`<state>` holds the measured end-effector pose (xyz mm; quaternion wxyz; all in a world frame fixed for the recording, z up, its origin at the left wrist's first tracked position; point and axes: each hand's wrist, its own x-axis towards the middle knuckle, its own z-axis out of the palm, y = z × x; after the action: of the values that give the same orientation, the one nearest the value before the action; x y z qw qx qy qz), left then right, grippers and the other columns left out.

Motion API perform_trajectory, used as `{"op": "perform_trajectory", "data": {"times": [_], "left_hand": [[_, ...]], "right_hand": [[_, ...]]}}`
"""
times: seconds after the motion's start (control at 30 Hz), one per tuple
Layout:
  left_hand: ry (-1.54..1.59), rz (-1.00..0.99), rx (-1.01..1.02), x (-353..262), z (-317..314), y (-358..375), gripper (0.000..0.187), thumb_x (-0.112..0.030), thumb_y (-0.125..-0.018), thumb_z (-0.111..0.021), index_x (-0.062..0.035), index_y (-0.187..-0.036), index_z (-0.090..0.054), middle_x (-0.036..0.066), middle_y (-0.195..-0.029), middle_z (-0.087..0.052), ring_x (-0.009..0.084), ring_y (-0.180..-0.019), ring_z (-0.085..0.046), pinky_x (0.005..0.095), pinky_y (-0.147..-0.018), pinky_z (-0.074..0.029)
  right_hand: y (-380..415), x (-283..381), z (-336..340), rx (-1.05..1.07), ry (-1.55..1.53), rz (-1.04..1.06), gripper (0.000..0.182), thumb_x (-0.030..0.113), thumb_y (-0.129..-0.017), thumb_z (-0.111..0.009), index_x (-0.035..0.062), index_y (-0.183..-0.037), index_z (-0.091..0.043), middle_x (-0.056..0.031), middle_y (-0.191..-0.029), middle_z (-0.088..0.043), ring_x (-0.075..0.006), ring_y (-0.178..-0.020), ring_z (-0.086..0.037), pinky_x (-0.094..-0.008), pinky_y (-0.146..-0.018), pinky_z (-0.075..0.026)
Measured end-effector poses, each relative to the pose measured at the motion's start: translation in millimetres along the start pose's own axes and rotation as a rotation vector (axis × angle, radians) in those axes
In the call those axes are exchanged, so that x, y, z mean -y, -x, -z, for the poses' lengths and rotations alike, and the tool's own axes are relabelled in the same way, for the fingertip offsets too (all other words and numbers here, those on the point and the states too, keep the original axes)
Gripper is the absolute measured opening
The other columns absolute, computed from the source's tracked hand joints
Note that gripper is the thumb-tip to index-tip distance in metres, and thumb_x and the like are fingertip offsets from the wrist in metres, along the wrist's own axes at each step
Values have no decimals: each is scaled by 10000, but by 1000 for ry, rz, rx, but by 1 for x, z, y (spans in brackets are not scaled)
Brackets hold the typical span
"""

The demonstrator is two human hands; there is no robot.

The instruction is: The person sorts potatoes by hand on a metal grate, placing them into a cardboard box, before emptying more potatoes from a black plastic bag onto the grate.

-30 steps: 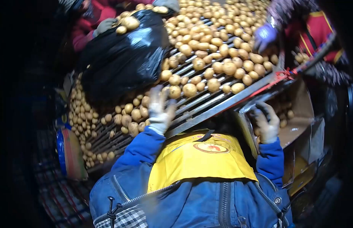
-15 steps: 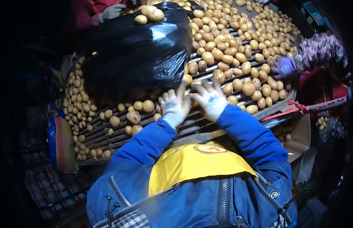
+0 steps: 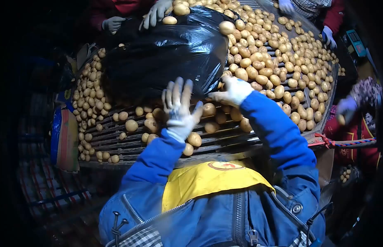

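My left hand point(image 3: 179, 109), in a white glove with dirty fingertips, is spread open over the near edge of a bulky black plastic covering point(image 3: 162, 66). My right hand point(image 3: 234, 91), gloved the same way, is by the covering's right corner, thumb pointing left and fingers apart from it among the potatoes point(image 3: 257, 66). Several potatoes lie on the slatted rack point(image 3: 224, 140) just below both hands. A few more rest on top of the black plastic at its far side.
Small potatoes point(image 3: 90, 90) are heaped at the left, beside a sack point(image 3: 68, 140). Across the rack, a co-worker's gloved hand point(image 3: 156, 12) touches the plastic. At the right, another person's purple-gloved hand point(image 3: 346, 108) holds a potato. A red and blue rope point(image 3: 344, 143) runs along the right edge.
My hands have moved apart, the left up onto the plastic and the right toward its corner. The view has shifted. At the right, the purple-gloved hand has moved off the rack.
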<state>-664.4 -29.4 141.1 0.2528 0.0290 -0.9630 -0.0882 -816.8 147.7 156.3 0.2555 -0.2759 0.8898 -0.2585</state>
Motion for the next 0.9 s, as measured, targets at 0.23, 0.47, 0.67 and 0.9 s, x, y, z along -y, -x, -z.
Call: {"op": "perform_trajectory", "data": {"times": [0.23, 0.47, 0.67, 0.9], "left_hand": [[-216, -121, 9, 56, -38, -29, 768, -148, -574, -762, -165, -1331, -634, 65, -1301, -561, 289, -1190, -532, 527, -1167, -311], [1, -152, -82, 65, -15, -41, 514, -96, -642, -719, -120, -1155, -738, 76, -937, -642, 302, -911, -615, 452, -863, -495], [264, -5, -206, 55, 13, -84, 202, -13, -717, -703, -63, -897, -777, 123, -837, -691, 309, -767, -663, 398, -704, -543], [394, -33, -210, 78, 90, -224, 144, -42, -848, -766, -16, -990, -768, 22, -835, -722, 114, -737, -640, 273, -724, -533]], "right_hand": [[-41, -20, -43, 287, -665, -148, 617, 579, -818, -747, 0, -1029, -776, -172, -987, -767, -276, -913, -741, -370, -856, -571], [-32, 23, -58, 18, -308, -93, 516, 445, -833, -759, -41, -1003, -727, -195, -876, -733, -261, -796, -720, -379, -732, -555], [-65, 24, -53, -111, -825, 29, 211, 161, -846, -716, -48, -831, -692, -150, -733, -705, -216, -671, -675, -363, -625, -522], [-105, 76, 92, -506, -484, 820, 297, 158, -704, -811, 110, -992, -756, -111, -869, -720, -266, -756, -722, -340, -692, -591]]}}
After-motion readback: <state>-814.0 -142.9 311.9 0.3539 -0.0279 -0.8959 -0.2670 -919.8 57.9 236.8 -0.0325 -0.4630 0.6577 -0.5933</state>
